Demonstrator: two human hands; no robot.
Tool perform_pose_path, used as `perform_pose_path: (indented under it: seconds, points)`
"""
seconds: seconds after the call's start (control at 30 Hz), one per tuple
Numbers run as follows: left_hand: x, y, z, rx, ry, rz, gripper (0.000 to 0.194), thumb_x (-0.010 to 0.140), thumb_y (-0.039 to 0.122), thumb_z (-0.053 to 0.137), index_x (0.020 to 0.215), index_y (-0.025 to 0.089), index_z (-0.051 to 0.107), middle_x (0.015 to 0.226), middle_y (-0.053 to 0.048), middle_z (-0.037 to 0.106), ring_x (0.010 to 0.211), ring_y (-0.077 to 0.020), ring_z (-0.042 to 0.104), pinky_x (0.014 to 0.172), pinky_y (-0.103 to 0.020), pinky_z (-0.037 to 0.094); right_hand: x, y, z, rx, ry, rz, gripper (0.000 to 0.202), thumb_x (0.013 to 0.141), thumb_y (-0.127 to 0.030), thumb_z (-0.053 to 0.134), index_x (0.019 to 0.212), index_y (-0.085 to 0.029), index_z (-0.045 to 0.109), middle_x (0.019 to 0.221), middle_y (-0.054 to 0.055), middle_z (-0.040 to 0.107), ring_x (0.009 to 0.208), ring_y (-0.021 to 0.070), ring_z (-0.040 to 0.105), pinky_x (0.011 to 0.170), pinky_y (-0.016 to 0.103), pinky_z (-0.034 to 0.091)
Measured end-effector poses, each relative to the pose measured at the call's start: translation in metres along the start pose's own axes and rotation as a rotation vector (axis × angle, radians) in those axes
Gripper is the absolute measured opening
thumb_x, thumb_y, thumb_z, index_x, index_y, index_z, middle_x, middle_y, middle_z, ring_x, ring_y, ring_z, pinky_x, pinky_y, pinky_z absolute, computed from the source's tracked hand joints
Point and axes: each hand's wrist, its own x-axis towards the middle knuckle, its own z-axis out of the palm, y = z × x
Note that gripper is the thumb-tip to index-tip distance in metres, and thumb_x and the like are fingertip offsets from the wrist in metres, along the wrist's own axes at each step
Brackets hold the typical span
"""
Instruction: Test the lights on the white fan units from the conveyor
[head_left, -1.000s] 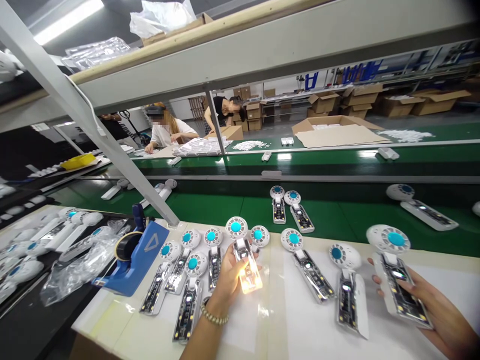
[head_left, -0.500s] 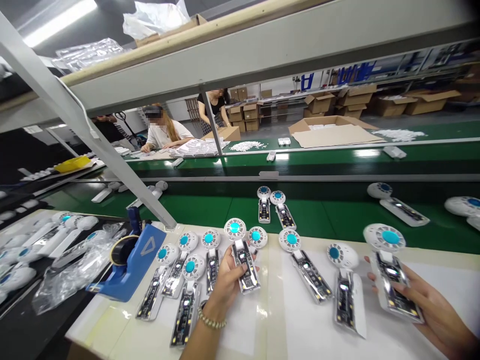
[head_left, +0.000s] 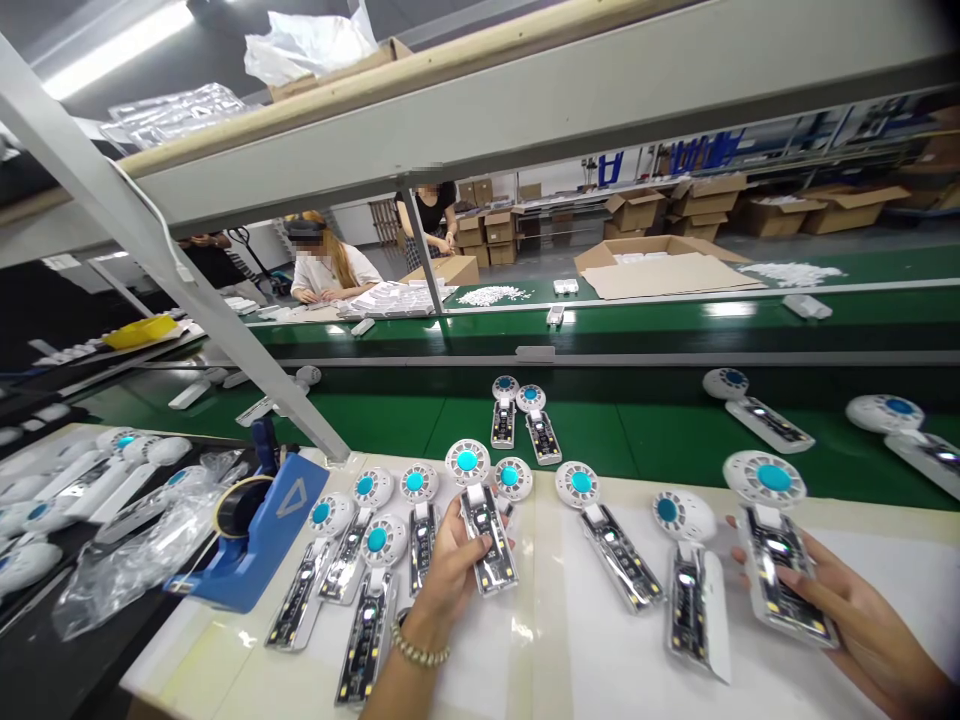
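Observation:
My left hand (head_left: 450, 570) is closed around the handle of a white device (head_left: 489, 560) with a round vented head, a blue disc in it and a bare circuit board in the handle. In my right hand (head_left: 847, 595) is a second device of the same kind (head_left: 784, 575), its board facing up, thumb on the board. Between the hands, one open-handled device (head_left: 622, 555) lies on the white bench top (head_left: 555, 640). Beside it, another device (head_left: 686, 600) rests with a white cover strip along its handle. Several more devices (head_left: 367, 635) lie left of my left hand.
A blue tape dispenser (head_left: 259, 535) stands at the bench's left. Beyond the bench runs a green belt (head_left: 637, 420) carrying similar devices. Clear plastic bags (head_left: 142, 560) lie far left. A slanted metal post (head_left: 247, 340) rises at left. Two people work across the belts near cardboard boxes (head_left: 450, 270).
Devices on the near belt have moved left, and white parts on the far belt have shifted right. Both hands keep their devices in almost the same place.

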Motion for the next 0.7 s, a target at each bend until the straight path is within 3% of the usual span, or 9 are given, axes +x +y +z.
perform_pose_path:
  seconds: [0.23, 0.47, 0.7]
  points:
    - [-0.001, 0.001, 0.001, 0.000, 0.000, -0.015, 0.067, 0.059, 0.024, 0.076, 0.116, 0.018, 0.041, 0.094, -0.010, 0.059, 0.081, -0.0248, 0.061, 0.054, -0.024, 0.048, -0.002, -0.002, 0.003, 0.034, 0.024, 0.057, 0.096, 0.045, -0.027, 0.080, 0.130, -0.030, 0.037, 0.093, 0.007, 0.071, 0.088, 0.0330, 0.064, 0.063, 0.031, 0.057]
    - [0.000, 0.000, -0.002, -0.014, -0.024, 0.002, 0.063, 0.062, 0.021, 0.074, 0.116, 0.018, 0.041, 0.095, -0.009, 0.059, 0.084, -0.0240, 0.060, 0.054, -0.024, 0.048, 0.007, 0.005, -0.004, 0.006, 0.011, 0.019, 0.099, 0.043, -0.029, 0.079, 0.132, -0.030, 0.036, 0.096, 0.007, 0.071, 0.090, 0.0325, 0.064, 0.067, 0.032, 0.056]
    - [0.004, -0.006, -0.005, -0.029, 0.028, 0.016, 0.065, 0.057, 0.019, 0.075, 0.114, 0.018, 0.044, 0.102, -0.010, 0.058, 0.092, -0.0263, 0.058, 0.070, -0.031, 0.051, 0.011, 0.009, -0.008, 0.015, 0.007, 0.017, 0.095, 0.043, -0.029, 0.081, 0.129, -0.032, 0.040, 0.100, 0.009, 0.069, 0.090, 0.0319, 0.063, 0.066, 0.031, 0.056]
